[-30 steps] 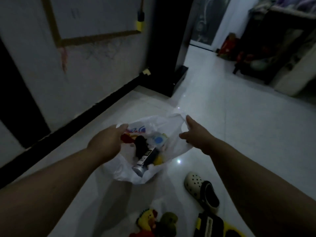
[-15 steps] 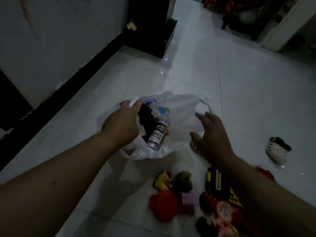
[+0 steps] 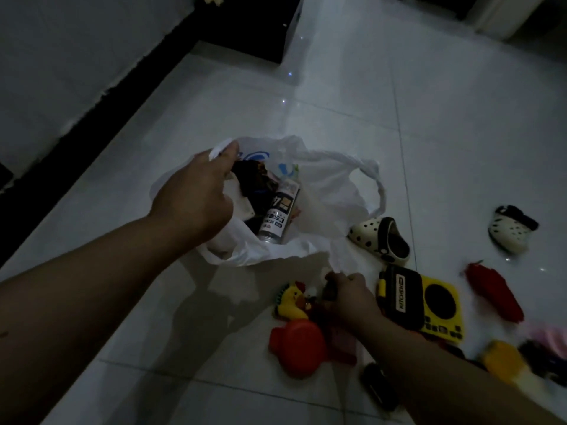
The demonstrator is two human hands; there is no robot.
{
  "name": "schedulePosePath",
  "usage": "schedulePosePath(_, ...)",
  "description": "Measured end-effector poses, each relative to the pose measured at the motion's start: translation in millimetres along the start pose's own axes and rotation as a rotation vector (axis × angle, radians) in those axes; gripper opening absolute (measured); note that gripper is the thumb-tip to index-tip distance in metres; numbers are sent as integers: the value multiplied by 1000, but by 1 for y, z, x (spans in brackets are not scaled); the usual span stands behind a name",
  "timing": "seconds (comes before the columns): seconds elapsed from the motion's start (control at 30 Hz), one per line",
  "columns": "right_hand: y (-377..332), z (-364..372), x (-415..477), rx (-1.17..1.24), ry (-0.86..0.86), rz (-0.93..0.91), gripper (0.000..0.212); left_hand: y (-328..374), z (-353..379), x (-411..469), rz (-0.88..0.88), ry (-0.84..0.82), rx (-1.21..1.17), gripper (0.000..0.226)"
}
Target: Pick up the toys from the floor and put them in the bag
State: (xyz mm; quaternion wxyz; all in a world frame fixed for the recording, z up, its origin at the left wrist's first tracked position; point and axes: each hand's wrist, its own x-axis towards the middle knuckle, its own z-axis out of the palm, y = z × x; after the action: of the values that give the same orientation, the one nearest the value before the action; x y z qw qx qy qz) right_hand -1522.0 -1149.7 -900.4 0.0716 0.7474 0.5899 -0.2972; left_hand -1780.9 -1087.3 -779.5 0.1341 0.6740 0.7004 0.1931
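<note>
Left grip (image 3: 196, 194) holds bag (image 3: 331, 191), mouth up; right grip (image 3: 352, 299) clutches toy (image 3: 329, 290).

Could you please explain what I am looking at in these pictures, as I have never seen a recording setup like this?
There is no machine here: a person wears one wide-angle camera on the head, looking down at their own two bare hands, so every picture comes from that view. The left hand grips the rim of a white plastic bag, which lies open on the white tiled floor and holds a silver spray can. The right hand reaches into a heap of toys and curls round a small dark toy, too dim to identify. Beside it lie a yellow chicken toy, a red rounded plastic toy and a black-and-yellow toy stove marked KITCHEN. A white spotted clog lies by the bag and a second clog further right.
</note>
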Motion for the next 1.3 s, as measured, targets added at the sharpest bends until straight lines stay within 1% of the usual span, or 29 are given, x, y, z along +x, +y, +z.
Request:
schedulePosePath(0.1,-5,-17,-6,99,131,-83,57,0,1,3,14,-4,3,77)
schedulePosePath(0.13,-7,-24,-13,117,128,-129,55,-1,1,4,17,-6,2,77)
schedulePosePath(0.2,-13,-33,-33,72,10,-220,52,0,0,6,22,-1,-5,77)
schedulePosePath(0.27,-21,-31,-52,-112,-148,-248,50,0,-1,6,19,-2,-13,77)
schedulePosePath(0.3,-23,-24,-57,-261,-197,-257,54,0,-1,5,16,-5,-15,77)
schedulePosePath(0.37,-24,-4,-60,-567,-234,-305,67,0,-3,1,16,-14,-18,76)
schedulePosePath(0.4,-24,7,-59,-671,-232,-328,71,-1,-3,-1,19,-17,-22,76)
schedulePosePath(0.43,-25,17,-58,-730,-214,-339,72,-2,-4,-3,26,-15,-26,76)
schedulePosePath(0.5,-29,27,-55,-756,-158,-342,68,-4,-5,-7,45,-6,-23,75)
schedulePosePath(0.57,-38,24,-55,-795,-165,-305,64,-7,-7,-9,48,-11,-5,75)
schedulePosePath(0.6,-42,19,-56,-773,-193,-278,62,-8,-8,-10,41,-20,-1,75)
schedulePosePath(0.63,-44,12,-56,-687,-228,-235,62,-8,-9,-11,37,-27,-1,75)
schedulePosePath(0.67,-49,-1,-58,-536,-263,-179,61,-8,-10,-11,37,-28,1,76)
schedulePosePath(0.7,-54,-18,-60,-297,-303,-126,60,-8,-11,-11,35,-27,0,76)
schedulePosePath(0.73,-60,-38,-65,18,-342,-80,53,-8,-12,-12,33,-26,-4,76)
schedulePosePath(0.77,-66,-59,-68,363,-393,-47,37,-7,-13,-11,32,-20,-7,75)
schedulePosePath(0.8,-72,-78,-68,683,-403,-22,25,-6,-13,-11,31,-14,-5,75)
schedulePosePath(0.83,-77,-94,-63,933,-364,19,20,-4,-13,-11,30,-13,0,75)
schedulePosePath(0.87,-84,-106,-55,1129,-305,69,20,-2,-13,-11,28,-16,4,75)
schedulePosePath(0.93,-101,-121,-33,1336,-219,130,23,2,-13,-11,22,-24,4,75)
schedulePosePath(1.0,-120,-124,-13,1393,-230,107,29,6,-14,-12,7,-30,4,76)
schedulePosePath(1.03,-128,-123,-5,1381,-248,88,30,7,-14,-11,2,-32,4,77)
schedulePosePath(1.07,-134,-123,-2,1350,-258,67,27,8,-15,-11,3,-38,4,78)
schedulePosePath(1.13,-138,-124,-2,1234,-239,32,19,9,-17,-11,15,-56,9,79)
schedulePosePath(1.2,-127,-123,-9,1084,-202,39,23,9,-18,-12,21,-72,14,79)
schedulePosePath(1.3,-81,-111,-22,816,-75,63,20,11,-19,-13,-2,-78,11,82)
